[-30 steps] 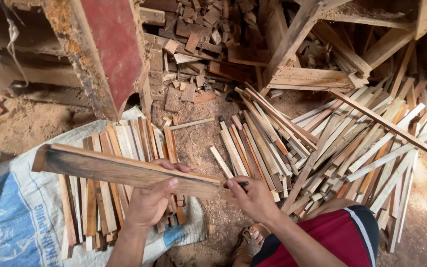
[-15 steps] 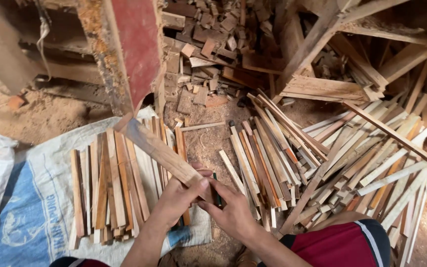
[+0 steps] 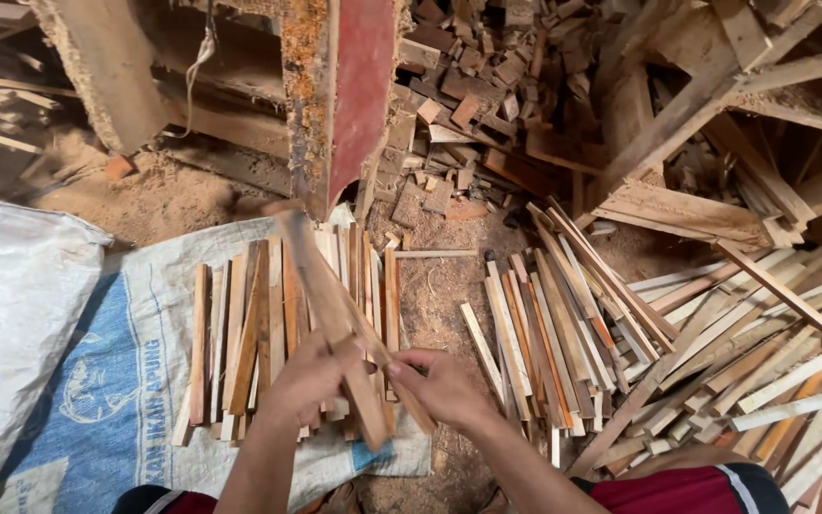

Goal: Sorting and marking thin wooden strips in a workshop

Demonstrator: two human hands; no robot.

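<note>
head view looks down at two bare hands holding a wood slat (image 3: 321,286) over a row of slats (image 3: 268,324) laid side by side on a woven sack (image 3: 107,381); the left hand (image 3: 306,381) is clamped round the slat's near end, fingers wrapped over it, and the right hand (image 3: 444,385) is closed on the same end just beside it, thumb and fingers pinching the edge; whether the right hand also grips a small tool i cannot tell; the slat runs away from the body, tilted slightly left, its far tip blurred and reaching toward a red panel (image 3: 359,86) of some rough wooden frame; it looks thin, dry and stiff, light enough for one hand, though long enough to lever at the wrist if held only at the end; a hold nearer the middle would steady it better; the sawn edges are probably rough and splintery rather than slippery, and so narrow a strip could snap if bent across the grain; to the right, a loose pile of slats (image 3: 620,352) spreads over the sawdust floor (image 3: 430,286); offcut blocks (image 3: 459,105) are heaped beyond; a white sack (image 3: 11,305) sits at far left
</note>
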